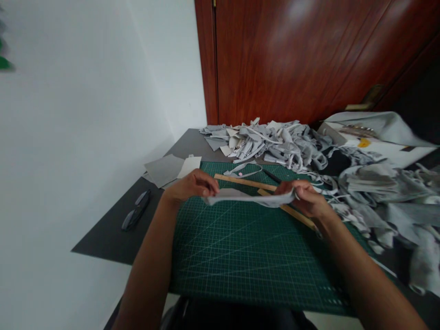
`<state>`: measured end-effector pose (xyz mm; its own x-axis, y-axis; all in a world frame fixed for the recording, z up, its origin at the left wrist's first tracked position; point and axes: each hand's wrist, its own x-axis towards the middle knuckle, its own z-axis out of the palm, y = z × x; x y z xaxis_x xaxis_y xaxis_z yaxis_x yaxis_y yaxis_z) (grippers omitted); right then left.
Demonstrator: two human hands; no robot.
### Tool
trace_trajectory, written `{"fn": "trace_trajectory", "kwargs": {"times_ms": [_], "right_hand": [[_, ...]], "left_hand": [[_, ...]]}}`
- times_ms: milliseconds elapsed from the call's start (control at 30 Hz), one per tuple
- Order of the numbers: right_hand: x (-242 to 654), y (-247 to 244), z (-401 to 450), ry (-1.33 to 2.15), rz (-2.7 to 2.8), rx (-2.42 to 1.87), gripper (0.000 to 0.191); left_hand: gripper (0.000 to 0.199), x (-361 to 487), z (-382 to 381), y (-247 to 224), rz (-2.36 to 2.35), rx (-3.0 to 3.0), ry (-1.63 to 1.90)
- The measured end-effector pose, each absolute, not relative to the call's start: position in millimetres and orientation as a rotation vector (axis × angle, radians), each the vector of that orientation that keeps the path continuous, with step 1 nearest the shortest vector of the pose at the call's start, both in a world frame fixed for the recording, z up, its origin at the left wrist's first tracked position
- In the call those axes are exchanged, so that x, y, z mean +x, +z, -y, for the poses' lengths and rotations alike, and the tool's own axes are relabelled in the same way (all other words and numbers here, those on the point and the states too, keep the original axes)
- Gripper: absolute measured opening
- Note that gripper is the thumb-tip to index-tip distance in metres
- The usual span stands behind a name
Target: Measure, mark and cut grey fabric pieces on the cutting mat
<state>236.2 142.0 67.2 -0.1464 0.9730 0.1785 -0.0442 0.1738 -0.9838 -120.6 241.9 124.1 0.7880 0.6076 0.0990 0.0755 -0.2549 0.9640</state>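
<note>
A light grey fabric strip [252,199] is stretched sideways between my two hands, above a green cutting mat [240,256] with grid lines. My left hand [194,185] pinches its left end, fingers closed. Around the right end the fingers of my right hand [304,197] are closed as well. Two wooden strips [244,182] lie on the mat just behind and under the fabric, partly covered by it and my right hand. A dark pen-like tool [271,176] rests near them, beside a thin looped grey strip [245,172].
Grey fabric scraps [275,140] are heaped at the back, with more grey cloth [374,183] on the right. A white box [381,146] stands at the back right. Eyeglasses [136,210] and flat grey sheets [167,169] lie on the left, near the white wall [85,114].
</note>
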Motion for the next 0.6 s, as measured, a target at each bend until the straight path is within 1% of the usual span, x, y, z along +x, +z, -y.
{"fn": "trace_trajectory", "kwargs": {"times_ms": [33, 67, 133, 200, 267, 367, 433, 500, 533, 600], "right_hand": [[239, 66, -141, 1.320, 1.477, -0.951, 0.062], [241, 64, -141, 1.440, 1.572, -0.938, 0.064], [239, 58, -143, 1.602, 1.704, -0.978, 0.065], [233, 51, -148, 1.613, 1.786, -1.077, 0.059], [226, 45, -154, 1.454, 1.839, -1.180, 0.053], [216, 35, -161, 0.978, 1.884, -1.280, 0.042], [211, 29, -164, 0.637, 1.933, -1.301, 0.031], [208, 22, -164, 0.395, 2.040, -1.328, 0.024], [208, 20, -164, 0.310, 2.101, -1.349, 0.023], [210, 17, -163, 0.184, 2.192, -1.401, 0.029]], "left_hand": [[0.062, -123, -240, 127, -0.494, 1.733, 0.294], [0.070, -124, -240, 128, -0.474, 1.696, 0.109], [0.071, -121, -244, 124, -0.502, 1.703, 0.048], [0.064, -114, -252, 111, -0.593, 1.791, 0.133], [0.058, -107, -261, 90, -0.766, 1.882, 0.203], [0.050, -102, -273, 61, -1.077, 2.112, 0.378], [0.049, -104, -278, 49, -1.147, 2.163, 0.413], [0.048, -108, -279, 45, -1.162, 2.188, 0.414], [0.045, -110, -280, 45, -1.160, 2.202, 0.406], [0.038, -113, -280, 46, -1.144, 2.223, 0.382]]}}
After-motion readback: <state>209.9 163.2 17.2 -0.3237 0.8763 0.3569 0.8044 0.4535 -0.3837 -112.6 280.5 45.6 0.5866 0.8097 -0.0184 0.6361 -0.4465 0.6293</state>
